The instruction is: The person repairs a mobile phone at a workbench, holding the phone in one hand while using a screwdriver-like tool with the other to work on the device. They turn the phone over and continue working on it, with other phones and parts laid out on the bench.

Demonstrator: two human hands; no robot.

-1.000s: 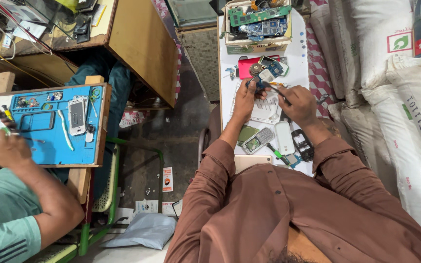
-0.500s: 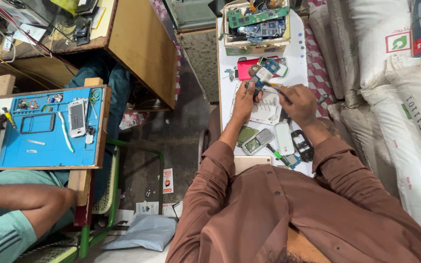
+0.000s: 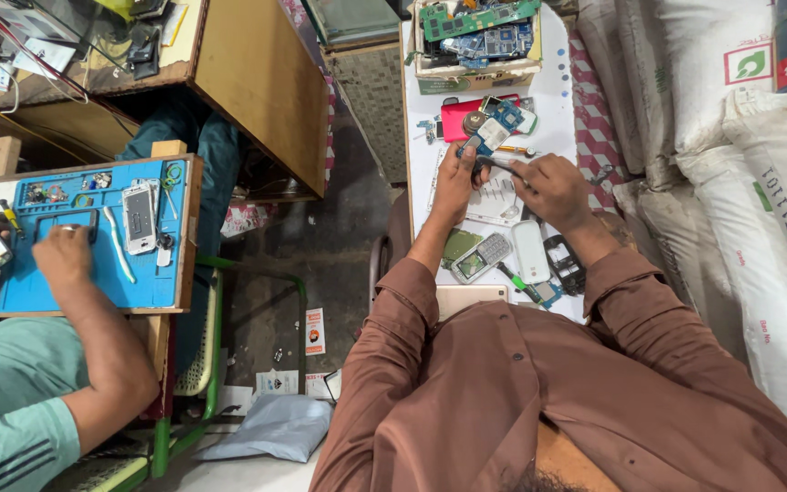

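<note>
Around us: a crowded phone-repair corner.
On our white worktop [image 3: 553,68] we see a cardboard box of green and blue circuit boards [image 3: 477,35], a red phone shell [image 3: 460,118], a grey keypad phone [image 3: 482,258] and a white phone cover [image 3: 531,251]. White woven sacks [image 3: 758,191] are stacked beside it. Across the aisle we see a co-worker in a green shirt [image 3: 11,401] at a blue repair mat [image 3: 93,246] bearing a white phone [image 3: 139,217], near a brown wooden desk [image 3: 252,77].

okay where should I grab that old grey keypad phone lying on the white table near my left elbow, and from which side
Pinch the grey keypad phone across its two long edges, near the middle. It lies flat, face up and slanted, so come from above. Its long edges look free, though a green piece lies close on its left and a white cover on its right.
</note>
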